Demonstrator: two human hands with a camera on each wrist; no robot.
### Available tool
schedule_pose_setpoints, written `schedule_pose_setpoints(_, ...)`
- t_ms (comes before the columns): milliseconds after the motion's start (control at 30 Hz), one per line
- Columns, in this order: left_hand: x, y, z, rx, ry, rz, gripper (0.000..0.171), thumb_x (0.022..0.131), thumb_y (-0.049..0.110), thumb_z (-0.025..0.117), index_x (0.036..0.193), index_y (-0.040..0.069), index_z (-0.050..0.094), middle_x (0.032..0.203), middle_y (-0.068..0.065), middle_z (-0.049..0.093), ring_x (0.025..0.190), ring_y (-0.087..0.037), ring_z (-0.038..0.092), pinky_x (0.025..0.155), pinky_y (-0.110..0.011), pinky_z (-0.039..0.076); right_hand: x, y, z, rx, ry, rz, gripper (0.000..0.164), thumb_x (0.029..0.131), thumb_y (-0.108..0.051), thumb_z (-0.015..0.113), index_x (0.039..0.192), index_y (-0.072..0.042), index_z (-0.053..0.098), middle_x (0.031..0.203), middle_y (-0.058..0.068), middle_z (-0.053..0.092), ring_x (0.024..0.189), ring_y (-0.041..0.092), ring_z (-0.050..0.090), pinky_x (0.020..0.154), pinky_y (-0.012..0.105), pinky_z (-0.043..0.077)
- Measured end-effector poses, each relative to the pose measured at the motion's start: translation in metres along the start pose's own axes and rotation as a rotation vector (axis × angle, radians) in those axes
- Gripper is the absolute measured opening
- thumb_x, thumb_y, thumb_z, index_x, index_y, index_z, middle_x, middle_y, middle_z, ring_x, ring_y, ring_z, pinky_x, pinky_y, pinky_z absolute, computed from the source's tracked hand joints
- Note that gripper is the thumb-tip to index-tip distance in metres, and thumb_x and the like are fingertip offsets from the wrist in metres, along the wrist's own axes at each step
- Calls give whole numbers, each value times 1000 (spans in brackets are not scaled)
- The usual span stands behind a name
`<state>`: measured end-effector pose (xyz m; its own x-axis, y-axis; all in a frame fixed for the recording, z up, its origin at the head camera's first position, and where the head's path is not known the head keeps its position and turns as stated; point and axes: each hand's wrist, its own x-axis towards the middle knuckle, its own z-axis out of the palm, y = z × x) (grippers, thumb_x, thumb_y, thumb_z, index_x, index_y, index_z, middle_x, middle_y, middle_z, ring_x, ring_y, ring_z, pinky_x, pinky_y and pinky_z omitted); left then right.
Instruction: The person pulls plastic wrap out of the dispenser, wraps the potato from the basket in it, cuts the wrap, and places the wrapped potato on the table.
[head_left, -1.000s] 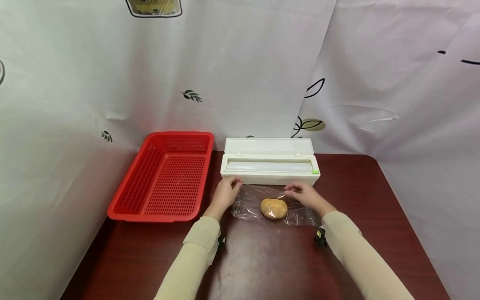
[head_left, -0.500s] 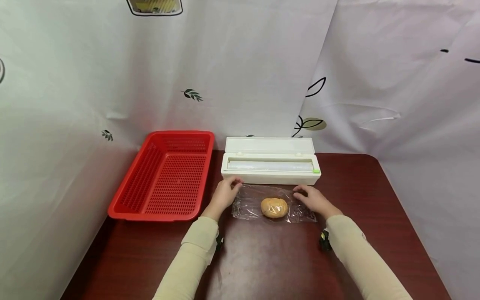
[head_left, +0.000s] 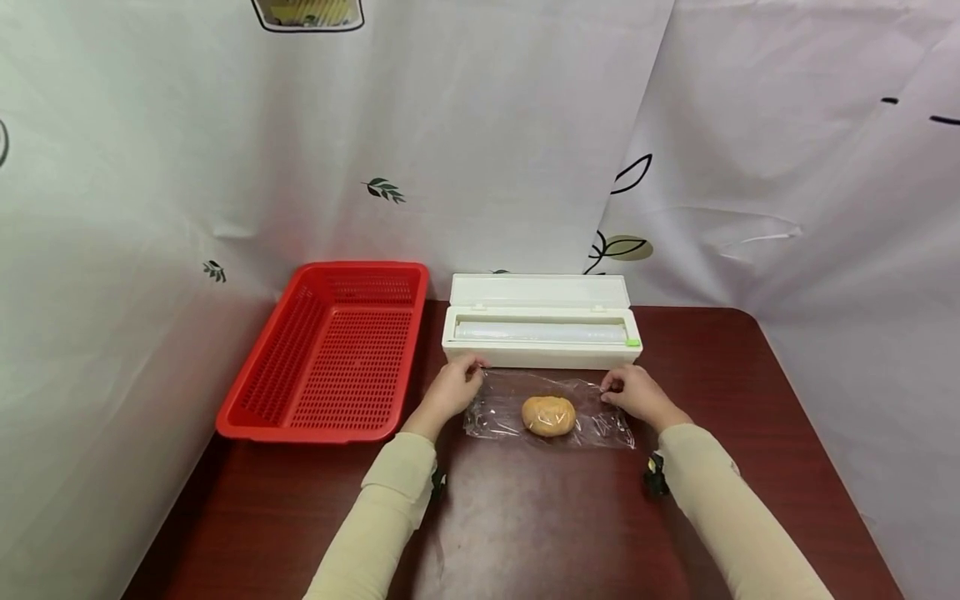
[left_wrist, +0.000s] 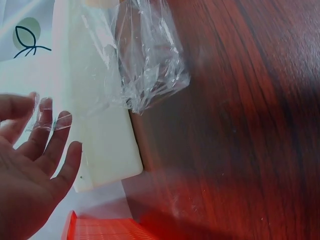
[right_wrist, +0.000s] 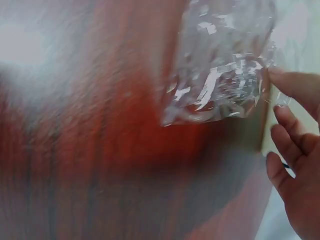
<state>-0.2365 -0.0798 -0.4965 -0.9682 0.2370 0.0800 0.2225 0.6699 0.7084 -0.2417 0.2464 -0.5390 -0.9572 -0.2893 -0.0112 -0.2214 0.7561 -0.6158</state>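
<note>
A round bread roll [head_left: 548,416] lies under or within a sheet of clear plastic wrap [head_left: 498,417] spread over the table. At the sheet's back left corner my left hand [head_left: 453,387] pinches the film; in the left wrist view the film runs between the thumb and fingers of that hand [left_wrist: 37,165]. My right hand [head_left: 637,393] pinches the back right part, and in the right wrist view the film's edge sits between the thumb and forefinger of this hand [right_wrist: 300,130]. Behind the sheet stands a white wrap dispenser [head_left: 542,357], lid up, with a roll of film [head_left: 540,332] inside.
A red perforated plastic basket [head_left: 348,375] stands to the left of the dispenser. The dark red wooden table [head_left: 540,525] reaches to fabric-covered walls [head_left: 480,167] at the back and sides. A small green slider [head_left: 633,342] sits on the dispenser's right end.
My right hand has moved right along the wrap's back edge to its right corner, and its fingers have closed on the film. My left hand has stayed at the left corner. The roll stays in place.
</note>
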Motion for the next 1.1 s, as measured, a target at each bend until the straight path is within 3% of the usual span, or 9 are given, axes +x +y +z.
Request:
schedule_pose_setpoints(100, -3, -1, 1, 22, -73, 27, 24, 88, 22, 62, 108, 7, 63, 94, -8, 59, 88, -21, 53, 80, -38, 44, -3, -2, -3, 118, -7, 20, 9, 78, -3, 69, 77, -5, 60, 75, 3, 54, 71, 16, 50, 65, 31, 43)
schedule_pose_setpoints(267, -8, -2, 12, 230, -214, 57, 71, 67, 49, 78, 123, 12, 55, 110, -9, 54, 104, -26, 45, 90, -44, 36, -10, -3, -7, 227, -56, 49, 8, 81, -2, 64, 83, 0, 57, 74, 3, 57, 71, 16, 52, 64, 29, 44)
schedule_pose_setpoints(400, -8, -5, 21, 337, -215, 75, 70, 63, 47, 81, 120, 14, 58, 111, -9, 46, 105, -26, 39, 91, -42, 32, -13, -2, -7, 275, -92, 66, 13, 84, -8, 62, 90, 1, 55, 80, 4, 56, 75, 15, 51, 68, 30, 43)
schedule_pose_setpoints(600, -1, -3, 32, 272, -258, 74, 76, 69, 50, 76, 129, 13, 51, 130, -8, 49, 120, -28, 38, 101, -45, 26, -16, -3, -4, 326, -163, 79, 49, 77, -21, 75, 110, 4, 49, 81, 6, 52, 69, 17, 49, 63, 31, 42)
schedule_pose_setpoints(700, 3, -2, 36, 266, -289, 76, 65, 74, 48, 73, 126, 15, 55, 122, -1, 58, 114, -22, 47, 98, -42, 29, -15, -5, 0, 255, -164, 66, 44, 75, -21, 77, 104, 3, 56, 72, 3, 50, 62, 15, 46, 57, 29, 40)
schedule_pose_setpoints(800, 6, 0, 39, 281, -270, 108, 39, 78, 39, 72, 111, 18, 65, 107, 4, 64, 104, -18, 54, 93, -40, 33, -15, -7, 2, 197, -126, 80, 24, 78, -20, 74, 89, -2, 62, 68, 0, 49, 61, 13, 44, 56, 28, 38)
schedule_pose_setpoints(867, 7, 2, 39, 277, -242, 137, 23, 81, 31, 71, 100, 19, 69, 100, 4, 66, 99, -18, 56, 89, -40, 34, -15, -10, 2, 196, -114, 95, 21, 81, -20, 71, 86, -3, 61, 70, 2, 51, 64, 15, 45, 58, 29, 39)
schedule_pose_setpoints(967, 9, 6, 39, 283, -196, 179, 10, 83, 25, 69, 89, 18, 70, 97, 1, 66, 99, -20, 55, 88, -41, 35, -15, -17, 4, 210, -92, 100, 31, 82, -24, 70, 97, 0, 57, 87, 10, 55, 78, 22, 50, 69, 36, 42)
schedule_pose_setpoints(1100, 11, 9, 37, 299, -149, 187, 9, 85, 27, 67, 87, 19, 71, 104, -1, 63, 104, -21, 51, 91, -41, 35, -10, -35, 12, 166, -69, 94, 63, 77, -44, 72, 118, -1, 51, 115, 18, 51, 108, 33, 45, 89, 50, 36)
